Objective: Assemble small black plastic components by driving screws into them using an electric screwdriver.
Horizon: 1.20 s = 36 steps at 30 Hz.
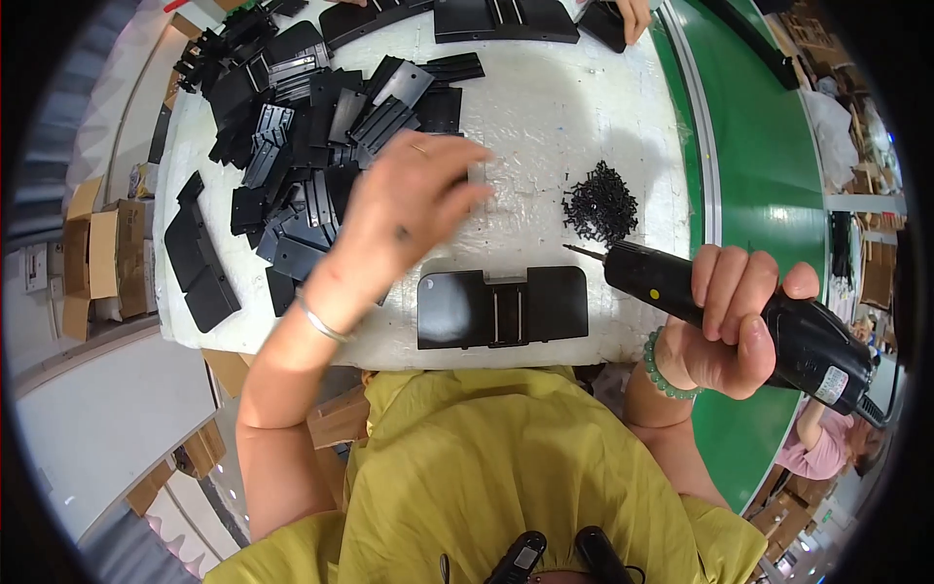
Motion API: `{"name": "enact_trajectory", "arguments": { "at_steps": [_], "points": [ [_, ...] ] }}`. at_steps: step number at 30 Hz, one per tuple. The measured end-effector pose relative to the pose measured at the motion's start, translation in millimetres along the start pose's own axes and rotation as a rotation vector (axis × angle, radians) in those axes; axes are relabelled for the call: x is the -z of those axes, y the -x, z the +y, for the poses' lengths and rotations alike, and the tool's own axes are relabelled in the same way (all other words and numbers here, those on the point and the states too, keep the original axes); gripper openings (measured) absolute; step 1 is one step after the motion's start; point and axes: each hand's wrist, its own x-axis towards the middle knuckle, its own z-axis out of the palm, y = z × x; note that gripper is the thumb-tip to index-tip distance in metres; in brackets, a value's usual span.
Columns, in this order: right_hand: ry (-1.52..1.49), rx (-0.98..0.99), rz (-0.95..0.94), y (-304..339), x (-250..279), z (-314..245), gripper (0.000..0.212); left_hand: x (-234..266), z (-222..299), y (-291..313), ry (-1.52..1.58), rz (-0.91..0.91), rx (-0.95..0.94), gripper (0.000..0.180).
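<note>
My right hand (pixel 735 326) is wrapped round a black electric screwdriver (pixel 647 274), its thin bit pointing left near a heap of small black screws (pixel 600 202). In front of me on the white table lies a black plastic panel (pixel 451 310) with a slotted channel across its middle; neither hand touches it. My left hand (pixel 413 200), blurred by motion, is above the table beside a pile of black parts (pixel 316 122). Its thumb and fingers look apart, and nothing shows held in it.
A long black part (pixel 199 258) lies at the table's left edge. At the far edge, another person's hand (pixel 634 18) rests by black panels (pixel 506 21). A green surface (pixel 754 195) runs along the right. Cardboard boxes (pixel 117 248) stand at left.
</note>
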Motion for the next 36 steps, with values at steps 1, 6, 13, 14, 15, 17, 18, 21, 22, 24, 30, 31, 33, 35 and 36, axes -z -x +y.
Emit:
{"name": "enact_trajectory", "arguments": {
  "at_steps": [1,6,13,14,15,17,18,21,22,24,30,31,33,35,36],
  "points": [
    [-0.007,0.005,0.000,0,0,0,0.035,11,-13,-2,-0.039,-0.003,0.013,0.030],
    [0.003,0.018,0.032,2,-3,-2,0.035,25,-19,-11,-0.234,-0.123,0.004,0.036],
    [0.044,0.023,0.067,10,-1,-12,0.035,28,-17,-7,-0.081,-0.151,0.079,0.036],
    [0.052,0.019,0.082,10,0,-14,0.036,29,-13,-6,0.066,-0.103,0.166,0.036],
    [0.060,0.013,0.097,11,1,-15,0.036,34,-5,-5,0.084,-0.084,0.246,0.030],
    [0.066,-0.007,0.109,11,0,-18,0.037,29,4,5,0.465,-0.066,0.385,0.026],
    [0.065,-0.022,0.117,11,0,-19,0.038,25,14,10,0.577,-0.053,0.446,0.023],
    [0.015,-0.032,0.030,5,4,-16,0.036,14,45,25,0.559,-0.089,0.459,0.018],
    [-0.004,-0.032,-0.008,8,13,-16,0.046,8,52,34,0.617,-0.114,0.507,0.020],
    [0.006,-0.065,0.007,9,8,-16,0.040,-5,64,48,0.715,-0.089,0.599,0.023],
    [-0.021,-0.141,0.030,11,10,-24,0.033,-14,71,70,0.704,-0.065,0.604,0.022],
    [-0.020,-0.143,0.030,12,10,-25,0.033,-16,72,72,0.707,-0.053,0.598,0.023],
    [-0.006,-0.137,0.040,13,11,-26,0.033,-19,73,73,0.655,-0.045,0.557,0.023],
    [-0.004,-0.135,0.047,15,9,-28,0.033,-20,75,73,0.603,-0.036,0.511,0.023],
    [-0.001,-0.133,0.055,15,9,-28,0.033,-19,75,73,0.536,-0.032,0.463,0.022]
  ]
}}
